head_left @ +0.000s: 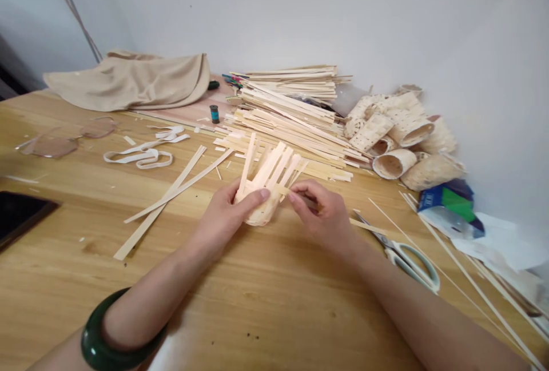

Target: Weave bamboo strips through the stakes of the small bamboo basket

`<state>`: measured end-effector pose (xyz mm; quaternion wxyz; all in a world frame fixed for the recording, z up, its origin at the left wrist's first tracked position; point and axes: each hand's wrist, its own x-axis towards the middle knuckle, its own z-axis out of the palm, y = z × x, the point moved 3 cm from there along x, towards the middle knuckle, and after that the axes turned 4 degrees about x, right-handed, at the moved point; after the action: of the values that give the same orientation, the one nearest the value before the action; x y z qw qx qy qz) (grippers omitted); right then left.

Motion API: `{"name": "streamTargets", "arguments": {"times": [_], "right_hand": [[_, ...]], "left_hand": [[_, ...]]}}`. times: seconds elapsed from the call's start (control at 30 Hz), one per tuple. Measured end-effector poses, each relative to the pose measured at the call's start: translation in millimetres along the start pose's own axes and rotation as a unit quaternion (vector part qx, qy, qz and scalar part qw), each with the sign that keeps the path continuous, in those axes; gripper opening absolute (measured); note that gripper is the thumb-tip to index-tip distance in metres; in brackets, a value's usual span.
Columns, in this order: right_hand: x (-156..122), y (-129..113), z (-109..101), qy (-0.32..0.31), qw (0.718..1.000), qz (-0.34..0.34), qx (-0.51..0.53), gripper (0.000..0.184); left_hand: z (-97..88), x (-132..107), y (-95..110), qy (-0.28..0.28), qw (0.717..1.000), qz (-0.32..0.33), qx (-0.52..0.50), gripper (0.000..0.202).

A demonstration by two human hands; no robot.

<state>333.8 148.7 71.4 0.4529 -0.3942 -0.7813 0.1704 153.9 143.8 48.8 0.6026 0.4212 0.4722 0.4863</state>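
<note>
A small half-woven basket [262,211] of pale flat strips is held above the wooden table, its loose upright strips fanning out at the top. My left hand [231,208] wraps round its left side, the thumb pressing on the front. Between the thumb and fingers of my right hand [319,208] is pinched a flat weaving strip [281,189] that runs across the basket's front. The strip's tail [369,226] seems to come out beyond my right hand. Fingers behind the basket are hidden.
Scissors [407,256] lie right of my right hand. Behind are stacked strips [291,122] and finished woven tubes [394,162]. Crossed strips [160,208], white elastic [146,154], glasses [55,143], a thread spool [214,114], beige cloth [132,82] and a dark tablet or phone [21,216] lie leftward.
</note>
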Motion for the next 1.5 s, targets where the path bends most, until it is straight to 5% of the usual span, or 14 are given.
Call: {"name": "streamTargets", "arguments": {"times": [0.17,0.27,0.43,0.6,0.67,0.8,0.93,1.23,1.5], "right_hand": [[-0.3,-3.5,-4.2,0.003,0.995,-0.103,0.006,0.009],[-4.8,-3.7,0.7,0.004,0.989,-0.145,-0.015,0.008],[-8.0,0.5,8.2,-0.006,0.996,-0.088,-0.020,0.011],[-10.4,-4.3,4.0,0.044,0.959,-0.258,-0.111,0.009],[-10.5,-4.0,3.0,0.048,0.953,-0.275,-0.117,0.011],[-5.0,5.0,3.5,0.008,0.996,-0.088,-0.003,0.011],[1.3,11.8,2.7,-0.015,0.993,0.070,0.099,0.024],[16.2,20.2,-9.7,-0.041,0.986,0.098,0.131,0.043],[11.5,-0.9,-11.8,-0.052,0.996,0.072,0.024,0.026]], "left_hand": [[-2.5,-3.3,11.1,0.053,0.990,0.087,0.100,0.042],[-2.1,-3.7,8.6,0.053,0.991,0.065,0.100,0.034],[-0.3,-4.4,0.9,0.079,0.992,0.052,0.080,0.023],[3.9,-3.2,-9.5,0.037,0.999,-0.019,-0.023,0.024],[5.6,-2.9,-10.2,0.011,0.997,-0.040,-0.064,0.023],[6.4,-2.9,-4.6,-0.002,0.993,-0.037,-0.108,0.039],[6.3,-1.9,-2.1,-0.021,0.991,-0.026,-0.132,0.044],[4.8,1.3,-5.3,-0.084,0.980,-0.071,-0.168,0.024],[9.1,-5.0,-5.3,-0.102,0.991,-0.022,-0.078,0.045]]}}
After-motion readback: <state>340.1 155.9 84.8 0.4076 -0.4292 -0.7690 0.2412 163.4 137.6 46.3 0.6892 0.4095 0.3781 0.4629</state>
